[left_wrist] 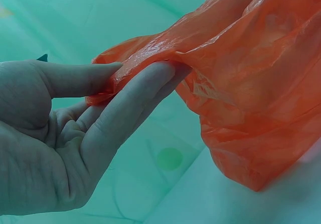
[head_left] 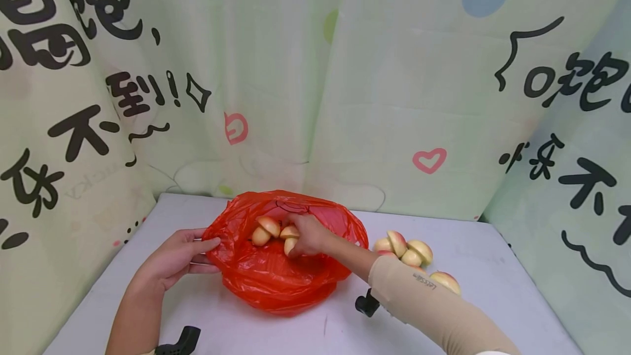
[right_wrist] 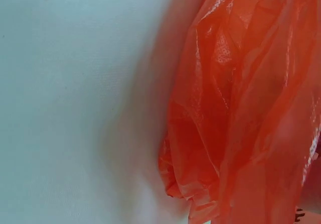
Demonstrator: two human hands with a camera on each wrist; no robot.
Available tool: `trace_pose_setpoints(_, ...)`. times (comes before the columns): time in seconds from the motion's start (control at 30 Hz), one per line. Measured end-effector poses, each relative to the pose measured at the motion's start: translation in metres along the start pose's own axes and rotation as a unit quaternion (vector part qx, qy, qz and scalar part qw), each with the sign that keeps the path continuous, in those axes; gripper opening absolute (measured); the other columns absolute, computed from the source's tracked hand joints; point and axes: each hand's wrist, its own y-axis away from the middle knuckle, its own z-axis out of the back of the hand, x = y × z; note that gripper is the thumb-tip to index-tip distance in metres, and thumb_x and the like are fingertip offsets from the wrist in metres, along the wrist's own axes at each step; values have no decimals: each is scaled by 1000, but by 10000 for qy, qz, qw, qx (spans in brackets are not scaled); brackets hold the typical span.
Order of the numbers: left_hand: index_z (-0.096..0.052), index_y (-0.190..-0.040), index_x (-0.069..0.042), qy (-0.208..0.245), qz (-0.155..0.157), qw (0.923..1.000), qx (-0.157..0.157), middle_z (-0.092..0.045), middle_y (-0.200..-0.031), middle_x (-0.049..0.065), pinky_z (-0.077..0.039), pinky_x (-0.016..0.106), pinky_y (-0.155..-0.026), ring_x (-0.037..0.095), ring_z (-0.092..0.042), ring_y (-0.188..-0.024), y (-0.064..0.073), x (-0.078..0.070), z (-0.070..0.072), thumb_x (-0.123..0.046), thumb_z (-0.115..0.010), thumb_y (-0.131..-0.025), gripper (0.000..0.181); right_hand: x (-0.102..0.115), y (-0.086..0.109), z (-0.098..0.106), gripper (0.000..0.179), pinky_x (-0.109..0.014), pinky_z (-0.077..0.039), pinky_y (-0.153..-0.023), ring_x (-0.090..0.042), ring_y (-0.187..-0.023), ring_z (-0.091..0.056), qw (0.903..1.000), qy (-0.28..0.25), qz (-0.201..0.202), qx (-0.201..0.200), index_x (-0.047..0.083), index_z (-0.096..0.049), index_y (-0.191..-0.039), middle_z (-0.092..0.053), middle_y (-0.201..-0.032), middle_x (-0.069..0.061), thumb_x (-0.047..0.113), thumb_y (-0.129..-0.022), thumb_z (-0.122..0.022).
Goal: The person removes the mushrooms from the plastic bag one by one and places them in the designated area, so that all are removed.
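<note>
A red plastic bag [head_left: 278, 292] stands wide open on the table. My left hand [head_left: 177, 256] pinches its left rim between thumb and fingers; the left wrist view shows the film [left_wrist: 150, 50] between them. My right hand [head_left: 308, 233] reaches into the bag and grips a small mushroom-shaped piece [head_left: 289, 232] with a pale stem and a pink-tinged yellow cap. Just left of it, a similar mushroom-shaped piece [head_left: 268, 225] lies in the bag. In the right wrist view the bag's side [right_wrist: 220, 108] hides the right hand's fingers.
Several more mushroom-shaped pieces [head_left: 412, 253] lie on the white table [head_left: 503, 300] right of the bag, partly behind the right forearm. A printed curtain [head_left: 365, 97] encloses the table at the back and both sides.
</note>
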Motion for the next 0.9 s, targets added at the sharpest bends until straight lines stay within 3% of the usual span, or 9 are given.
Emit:
trace_pose_setpoints(0.23,-43,-151,9,14,-1,10000,37,-76,-113,10,-65,40,-83,29,-79,-95,0,2,0,-27,-67,-103,65,3,4,6,63,-34,-59,-92,-19,-107,-57,9996,265,-93,52,15,-63,-130,-67,-118,-1,19,-76,-94)
trace_pose_setpoints(0.9,-38,-154,10,155,45,9998,117,-76,-110,7,-66,39,-81,26,-79,-94,-1,2,1,-23,-64,-105,65,16,40,32,55,-29,-58,-86,-16,-107,-59,9981,-334,517,-29,19,-64,-126,-66,-118,4,22,-78,-92)
